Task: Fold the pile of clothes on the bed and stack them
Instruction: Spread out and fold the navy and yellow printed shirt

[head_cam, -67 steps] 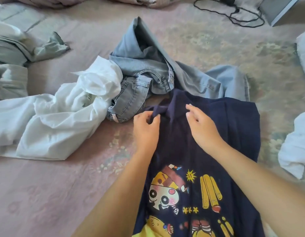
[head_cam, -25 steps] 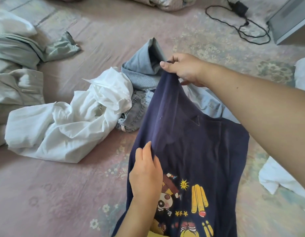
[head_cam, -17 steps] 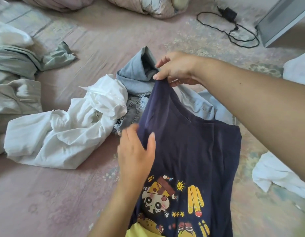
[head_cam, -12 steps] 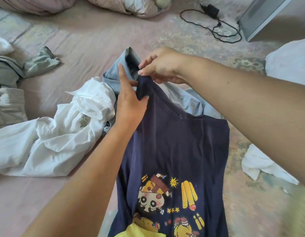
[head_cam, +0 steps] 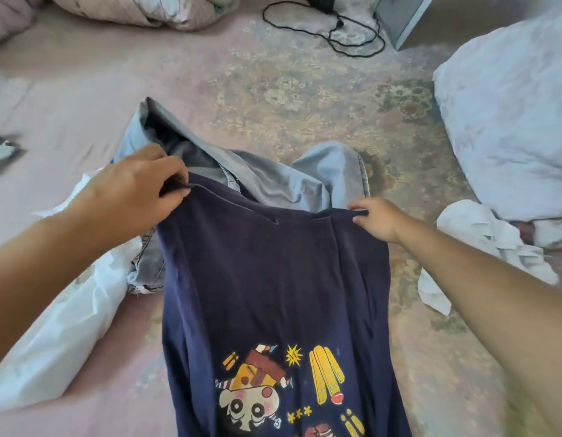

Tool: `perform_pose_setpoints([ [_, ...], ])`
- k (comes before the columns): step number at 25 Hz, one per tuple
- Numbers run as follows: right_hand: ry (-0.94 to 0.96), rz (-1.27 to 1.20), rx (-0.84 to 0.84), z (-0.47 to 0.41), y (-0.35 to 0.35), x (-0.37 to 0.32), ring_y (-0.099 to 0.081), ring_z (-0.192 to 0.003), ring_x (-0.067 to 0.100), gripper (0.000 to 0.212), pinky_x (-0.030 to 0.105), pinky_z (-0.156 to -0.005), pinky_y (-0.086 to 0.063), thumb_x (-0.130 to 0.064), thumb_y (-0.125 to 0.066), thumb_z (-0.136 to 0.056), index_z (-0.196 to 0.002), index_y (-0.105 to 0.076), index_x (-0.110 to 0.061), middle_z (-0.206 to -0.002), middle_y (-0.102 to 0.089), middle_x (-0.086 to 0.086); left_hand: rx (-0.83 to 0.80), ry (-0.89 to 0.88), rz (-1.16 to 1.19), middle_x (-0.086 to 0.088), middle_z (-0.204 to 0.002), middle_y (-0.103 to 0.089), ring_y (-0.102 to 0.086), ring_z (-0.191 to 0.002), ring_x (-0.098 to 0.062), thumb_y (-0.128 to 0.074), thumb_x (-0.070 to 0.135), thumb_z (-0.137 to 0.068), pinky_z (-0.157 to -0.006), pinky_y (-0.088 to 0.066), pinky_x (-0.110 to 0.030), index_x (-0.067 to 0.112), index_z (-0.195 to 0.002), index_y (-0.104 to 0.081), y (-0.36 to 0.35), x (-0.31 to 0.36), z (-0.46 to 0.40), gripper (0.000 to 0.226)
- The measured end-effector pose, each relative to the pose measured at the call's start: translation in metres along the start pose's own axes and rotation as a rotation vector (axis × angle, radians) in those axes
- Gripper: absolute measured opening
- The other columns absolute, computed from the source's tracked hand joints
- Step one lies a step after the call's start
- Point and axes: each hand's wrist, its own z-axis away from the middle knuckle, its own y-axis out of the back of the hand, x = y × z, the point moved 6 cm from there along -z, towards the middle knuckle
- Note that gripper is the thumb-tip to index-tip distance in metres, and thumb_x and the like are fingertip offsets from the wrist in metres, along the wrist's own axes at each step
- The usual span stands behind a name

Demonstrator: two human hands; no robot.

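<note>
A navy T-shirt [head_cam: 273,279] with a cartoon print lies stretched out in front of me on the bed, its far edge held taut between both hands. My left hand [head_cam: 138,190] pinches the far left corner of that edge. My right hand [head_cam: 376,217] pinches the far right corner. Light blue jeans [head_cam: 273,175] lie crumpled just beyond and partly under the shirt. A white garment [head_cam: 62,326] is heaped at the left, under my left forearm.
The pink patterned bed cover [head_cam: 289,89] spreads beyond the jeans. A white pillow [head_cam: 506,121] and a crumpled white cloth [head_cam: 481,244] sit at the right. A black cable [head_cam: 336,26], a grey box [head_cam: 402,17] and a bundled quilt [head_cam: 141,7] lie at the far edge.
My hands were close together at one raised corner of the shirt. They have moved apart: the left now holds the left corner, the right slid to the right corner, spreading the edge.
</note>
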Motion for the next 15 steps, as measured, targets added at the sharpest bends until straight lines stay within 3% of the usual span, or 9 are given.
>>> perform_pose_setpoints([
  [4,0.171,0.140,-0.011,-0.023,-0.039,-0.009,-0.047,-0.127,0.026,0.046,0.036,-0.106,-0.037,-0.010,-0.051,-0.095,-0.140,-0.045,-0.016,-0.145,-0.042,0.002,-0.010,0.008,0.059,0.000,-0.094,-0.050,-0.050,-0.080,-0.021,-0.072,0.007,-0.079,-0.074,-0.031,-0.021,0.008,-0.089,-0.068,-0.004,-0.004,-0.016,0.011],
  [6,0.242,0.349,0.024,-0.028,-0.048,-0.017,-0.046,-0.124,0.025,0.045,0.039,-0.099,-0.040,-0.017,-0.051,-0.096,-0.140,-0.044,-0.019,-0.141,-0.040,-0.001,-0.005,-0.005,0.066,-0.005,-0.091,-0.052,-0.049,-0.075,-0.021,-0.073,0.007,-0.079,-0.069,-0.028,-0.017,0.004,-0.090,-0.068,-0.005,-0.002,-0.017,0.012],
  [8,0.233,0.427,-0.044,-0.031,-0.055,-0.018,-0.050,-0.118,0.027,0.041,0.039,-0.092,-0.042,-0.026,-0.055,-0.095,-0.135,-0.047,-0.021,-0.130,-0.042,0.000,-0.016,-0.020,0.100,-0.006,-0.091,-0.054,-0.051,-0.071,-0.021,-0.074,0.007,-0.078,-0.070,-0.032,-0.019,0.004,-0.089,-0.068,-0.007,-0.003,-0.017,0.013],
  [10,0.203,0.444,-0.094,-0.032,-0.055,-0.015,-0.053,-0.110,0.030,0.028,0.037,-0.084,-0.042,-0.031,-0.059,-0.092,-0.118,-0.055,-0.020,-0.115,-0.043,0.002,-0.035,-0.046,0.154,0.001,-0.093,-0.054,-0.053,-0.065,-0.014,-0.075,0.009,-0.077,-0.070,-0.039,-0.021,0.010,-0.085,-0.066,-0.005,0.000,-0.017,0.011],
  [12,0.230,0.501,-0.045,-0.027,-0.048,-0.018,-0.055,-0.105,0.030,0.017,0.035,-0.077,-0.041,-0.032,-0.057,-0.093,-0.103,-0.060,-0.018,-0.108,-0.043,0.000,-0.063,-0.074,0.196,0.012,-0.093,-0.055,-0.054,-0.067,-0.013,-0.075,0.008,-0.076,-0.065,-0.038,-0.012,0.016,-0.080,-0.062,-0.001,0.003,-0.017,0.016],
  [15,0.304,0.574,0.045,-0.017,-0.040,-0.020,-0.058,-0.104,0.028,0.023,0.036,-0.079,-0.046,-0.031,-0.046,-0.098,-0.105,-0.064,-0.021,-0.113,-0.058,0.000,-0.151,-0.032,0.291,0.023,-0.081,-0.060,-0.052,-0.060,-0.012,-0.071,0.000,-0.073,-0.058,-0.039,-0.011,0.015,-0.076,-0.060,0.005,0.008,-0.013,0.019],
])
